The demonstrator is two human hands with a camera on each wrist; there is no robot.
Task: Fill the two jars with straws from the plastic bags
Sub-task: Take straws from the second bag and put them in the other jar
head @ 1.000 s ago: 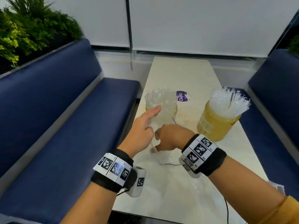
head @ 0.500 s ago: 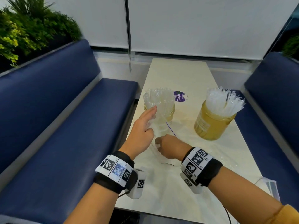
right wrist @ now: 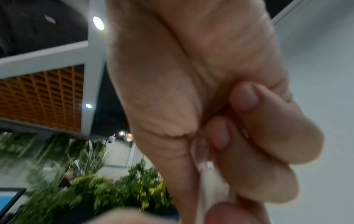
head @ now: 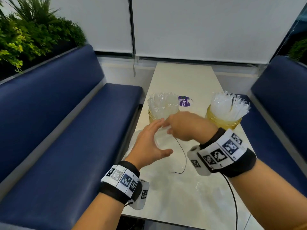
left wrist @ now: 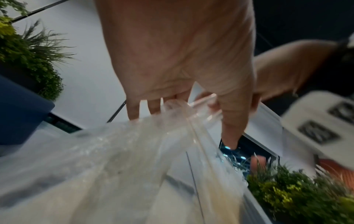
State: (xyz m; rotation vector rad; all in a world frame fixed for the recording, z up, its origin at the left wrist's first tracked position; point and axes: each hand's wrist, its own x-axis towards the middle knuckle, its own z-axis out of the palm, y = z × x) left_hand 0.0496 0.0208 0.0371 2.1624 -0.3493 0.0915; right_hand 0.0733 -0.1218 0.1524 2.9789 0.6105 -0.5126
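Two jars on counter [head: 182,77]: left jar [head: 152,115] and right jar [head: 223,121], both packed with wrapped straws [head: 227,107]. Right hand [head: 187,126] pinching clear bag [head: 163,140] above counter before left jar. Left hand [head: 149,145] grip wide, fingers straight against bag.

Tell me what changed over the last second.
The right hand rose off the table toward the left jar, pinching clear plastic wrap. The left hand drew back from that jar, fingers straight against the plastic. Both jars, including the right jar, stayed put.

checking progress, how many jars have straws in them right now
2. One jar stands on the table's left side, partly behind the hands; the other jar stands on the right side. Both hold straws.
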